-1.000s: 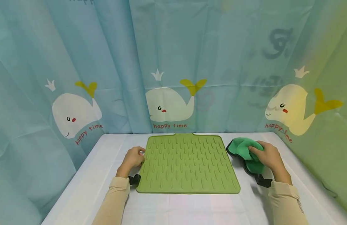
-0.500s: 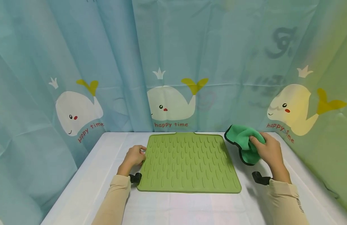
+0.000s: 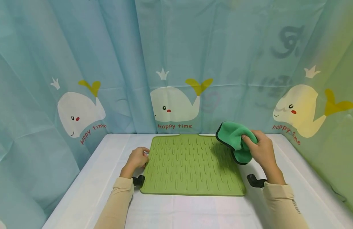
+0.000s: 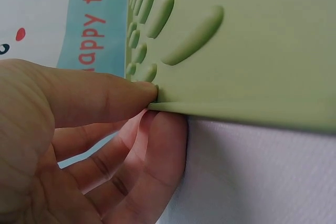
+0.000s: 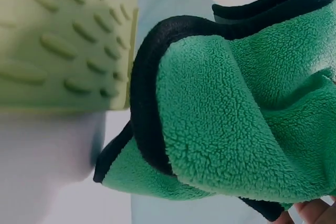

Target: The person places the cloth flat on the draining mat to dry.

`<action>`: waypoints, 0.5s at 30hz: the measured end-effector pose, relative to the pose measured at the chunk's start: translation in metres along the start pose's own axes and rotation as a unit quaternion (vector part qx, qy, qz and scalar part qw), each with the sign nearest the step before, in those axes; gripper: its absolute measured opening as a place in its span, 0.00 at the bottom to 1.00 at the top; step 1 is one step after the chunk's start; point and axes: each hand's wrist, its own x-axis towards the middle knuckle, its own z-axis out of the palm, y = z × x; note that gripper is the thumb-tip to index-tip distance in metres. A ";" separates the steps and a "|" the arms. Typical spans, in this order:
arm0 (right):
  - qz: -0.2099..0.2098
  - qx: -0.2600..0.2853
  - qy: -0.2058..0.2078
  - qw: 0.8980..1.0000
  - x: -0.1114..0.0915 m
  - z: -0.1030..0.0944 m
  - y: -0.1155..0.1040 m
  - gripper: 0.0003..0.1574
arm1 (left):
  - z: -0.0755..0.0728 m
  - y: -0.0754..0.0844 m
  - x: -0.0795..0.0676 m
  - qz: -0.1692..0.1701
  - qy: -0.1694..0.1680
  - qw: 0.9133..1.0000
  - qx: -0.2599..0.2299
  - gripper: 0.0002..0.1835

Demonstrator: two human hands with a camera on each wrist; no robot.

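A green silicone drying mat [image 3: 190,168] with raised oval ridges lies on the white table. My left hand [image 3: 137,158] is at its left edge; in the left wrist view the thumb [image 4: 105,95] is on top and the curled fingers are under the rim, pinching it. My right hand [image 3: 263,149] holds a bunched green cloth [image 3: 235,136] with black trim, raised over the mat's far right corner. The right wrist view is mostly filled by the fleecy cloth [image 5: 210,119], with only some fingertips [image 5: 312,211] showing at the bottom corner.
White table surface [image 3: 176,211] runs around the mat. A blue curtain [image 3: 116,63] printed with whales hangs behind the table and on the left, and a greener stretch [image 3: 336,165] hangs at the right. Black wrist mounts [image 3: 255,181] sit on both sleeves.
My right hand has lifted the cloth off the table at the right of the mat and moved it left, over the mat's far right corner. The left hand stays at the mat's edge.
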 end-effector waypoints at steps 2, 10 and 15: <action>-0.012 0.003 -0.001 1.000 0.000 0.004 -0.003 0.21 | 0.000 0.000 0.000 -0.001 -0.001 1.000 0.001 0.23; -0.052 0.017 -0.004 0.998 -0.004 0.027 -0.012 0.20 | 0.000 0.001 0.000 0.001 0.000 1.000 0.011 0.23; -0.069 0.024 0.006 0.997 -0.009 0.041 -0.021 0.18 | 0.001 0.003 -0.001 0.002 0.001 1.000 0.014 0.23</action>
